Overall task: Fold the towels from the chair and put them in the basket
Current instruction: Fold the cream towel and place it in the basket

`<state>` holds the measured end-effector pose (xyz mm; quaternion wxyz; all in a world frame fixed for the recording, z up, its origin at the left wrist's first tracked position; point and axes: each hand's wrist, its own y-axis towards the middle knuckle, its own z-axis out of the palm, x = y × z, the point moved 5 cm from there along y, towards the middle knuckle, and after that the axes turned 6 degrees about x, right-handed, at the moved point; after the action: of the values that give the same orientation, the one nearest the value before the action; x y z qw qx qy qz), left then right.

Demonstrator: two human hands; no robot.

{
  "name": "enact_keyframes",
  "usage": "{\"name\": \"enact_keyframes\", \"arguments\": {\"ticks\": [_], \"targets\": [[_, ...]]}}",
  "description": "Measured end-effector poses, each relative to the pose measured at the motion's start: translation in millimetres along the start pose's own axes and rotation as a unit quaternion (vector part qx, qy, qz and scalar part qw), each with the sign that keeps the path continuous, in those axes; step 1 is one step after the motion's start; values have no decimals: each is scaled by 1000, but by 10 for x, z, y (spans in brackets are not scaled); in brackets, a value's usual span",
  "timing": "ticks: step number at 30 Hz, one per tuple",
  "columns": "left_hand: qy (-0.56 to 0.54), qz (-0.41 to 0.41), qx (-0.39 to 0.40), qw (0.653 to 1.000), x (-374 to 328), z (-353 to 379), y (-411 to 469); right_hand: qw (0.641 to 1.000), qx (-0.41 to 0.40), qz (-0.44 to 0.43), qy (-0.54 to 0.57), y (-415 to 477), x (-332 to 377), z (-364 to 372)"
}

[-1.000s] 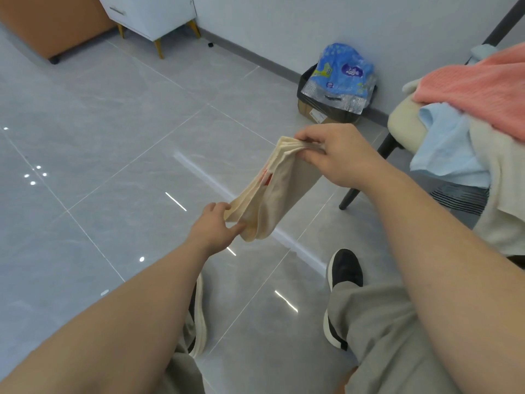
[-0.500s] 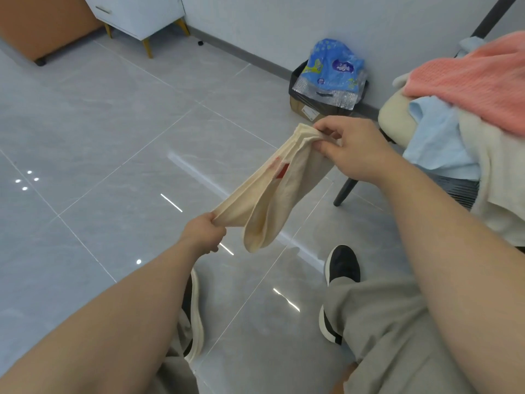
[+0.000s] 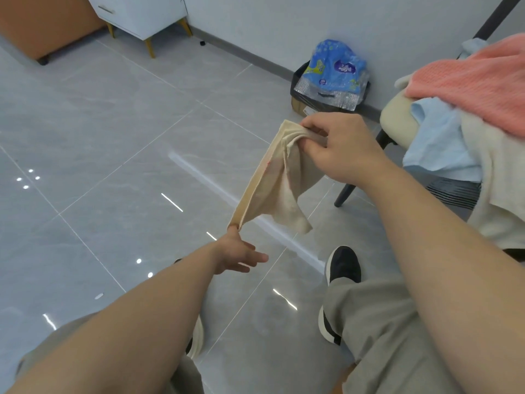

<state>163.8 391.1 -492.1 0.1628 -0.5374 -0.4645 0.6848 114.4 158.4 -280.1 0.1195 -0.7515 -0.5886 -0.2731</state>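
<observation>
The beige towel (image 3: 272, 183) hangs stretched in the air above the tiled floor (image 3: 113, 137), its bunched upper end gripped by the right hand's (image 3: 343, 149) curled fingers and its lower corner pinched by the left hand (image 3: 237, 253), whose other fingers are spread, beside the towel-heaped chair (image 3: 397, 120).

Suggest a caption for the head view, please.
Left hand and right hand stretch a beige towel beside the chair.

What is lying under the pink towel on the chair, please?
A light blue towel and a cream towel poke out beneath the pink towel; the edge of the chair shows too. Anything deeper is covered.
</observation>
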Motion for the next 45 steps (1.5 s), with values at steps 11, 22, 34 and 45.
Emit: {"name": "enact_keyframes", "arguments": {"ticks": [11, 22, 34, 45], "targets": [[-43, 32, 44, 998, -39, 359, 90, 994, -60, -37, -80, -55, 202, -59], [-216, 25, -102, 971, -24, 110, 190, 997, -71, -28, -21, -51, 120, -79], [-161, -9, -187, 969, -52, -274, 55, 999, -6, 32, -24, -68, -289, -46], [211, -52, -135, 967, -87, -341, -109, 982, 78, 163, -54, -135, -830, 171]]}}
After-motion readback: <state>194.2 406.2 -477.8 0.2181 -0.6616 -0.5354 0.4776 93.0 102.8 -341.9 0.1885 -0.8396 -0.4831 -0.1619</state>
